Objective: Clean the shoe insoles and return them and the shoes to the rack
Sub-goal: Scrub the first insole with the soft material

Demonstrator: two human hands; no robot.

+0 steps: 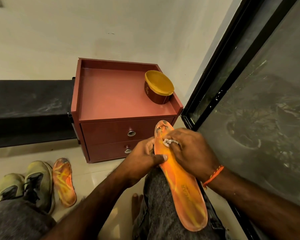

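Lying along the person's right thigh, the orange insole [178, 177] has its worn toe end just in front of the drawer unit [111, 94], the dark window frame [215, 70] close on the right and bare floor [97, 172] open to the left. The left hand [144, 156] holds its edge, thumb on top, while the right hand [189, 148], its grip curled on a small white wad [167, 142], presses near the scuffed toe. A second insole [63, 182] lies beside two olive shoes [29, 184] on the floor
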